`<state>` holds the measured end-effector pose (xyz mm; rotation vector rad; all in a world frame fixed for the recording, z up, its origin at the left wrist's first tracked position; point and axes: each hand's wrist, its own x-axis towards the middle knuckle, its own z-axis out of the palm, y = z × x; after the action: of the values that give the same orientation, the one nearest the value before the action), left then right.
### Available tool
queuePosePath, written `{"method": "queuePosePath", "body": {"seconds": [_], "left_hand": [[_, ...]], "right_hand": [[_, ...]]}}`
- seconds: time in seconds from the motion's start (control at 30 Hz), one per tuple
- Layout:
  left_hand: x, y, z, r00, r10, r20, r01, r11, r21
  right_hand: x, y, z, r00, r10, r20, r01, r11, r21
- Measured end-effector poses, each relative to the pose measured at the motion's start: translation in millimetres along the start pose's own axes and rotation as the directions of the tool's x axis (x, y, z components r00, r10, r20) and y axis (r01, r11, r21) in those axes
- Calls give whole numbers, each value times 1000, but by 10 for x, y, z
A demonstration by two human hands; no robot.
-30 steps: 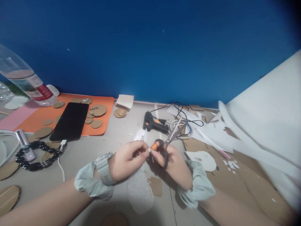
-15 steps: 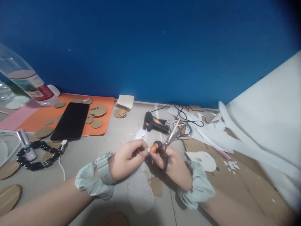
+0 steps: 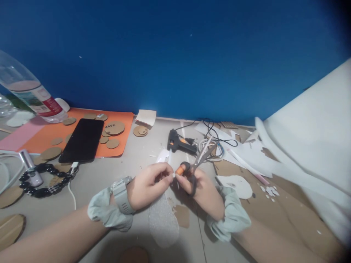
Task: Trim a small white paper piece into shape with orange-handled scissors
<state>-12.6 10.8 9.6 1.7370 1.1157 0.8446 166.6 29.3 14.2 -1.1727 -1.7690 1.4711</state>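
Observation:
My left hand [image 3: 150, 184] is closed in a pinch, with a tiny white piece [image 3: 173, 175] at its thumb and fingertips. Close beside it, my right hand [image 3: 199, 186] grips the scissors [image 3: 199, 160] by the dark handles. Their blades point up and away, slightly apart. An orange bit [image 3: 180, 170] shows at the right fingers; I cannot tell whether it belongs to the handle. Right fingertips meet the white piece too. Below the hands lies a glittery pale cut-out [image 3: 163, 223], partly covered by my left hand, beside a brown cardboard scrap [image 3: 181, 216].
A black glue gun [image 3: 181, 144] lies beyond the hands, with tangled cables behind it. On the left are a phone [image 3: 82, 140], a bead bracelet [image 3: 45, 191], cardboard discs [image 3: 114, 128] and a bottle [image 3: 35, 95]. White paper bits [image 3: 271, 190] lie on cardboard at right.
The scissors have tilted slightly to the right, their blade tips shifting that way. My left hand stays in nearly the same place, and the things on the table are unmoved.

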Motion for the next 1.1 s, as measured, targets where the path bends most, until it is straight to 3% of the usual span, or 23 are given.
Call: {"method": "queuePosePath", "body": {"seconds": [0.13, 0.23, 0.37, 0.53, 1.1], "left_hand": [[-8, 7, -1, 1000, -3, -1, 3, 1000, -7], [-12, 5, -1, 999, 14, -32, -15, 1000, -24], [-26, 2, 0, 988, 45, -151, -57, 995, -77], [-50, 5, -3, 970, 80, -231, -108, 988, -111], [-44, 7, -12, 967, 89, -237, -123, 984, -130]], "right_hand": [[-12, 2, 13, 1000, -5, -11, 4, 1000, -4], [-25, 19, 21, 999, 26, 23, -28, 995, 99], [-23, 6, -7, 973, -32, 231, -10, 984, 181], [21, -79, -88, 923, -56, 380, 71, 997, -26], [19, -28, -115, 915, -54, 400, 117, 984, -136]]}}
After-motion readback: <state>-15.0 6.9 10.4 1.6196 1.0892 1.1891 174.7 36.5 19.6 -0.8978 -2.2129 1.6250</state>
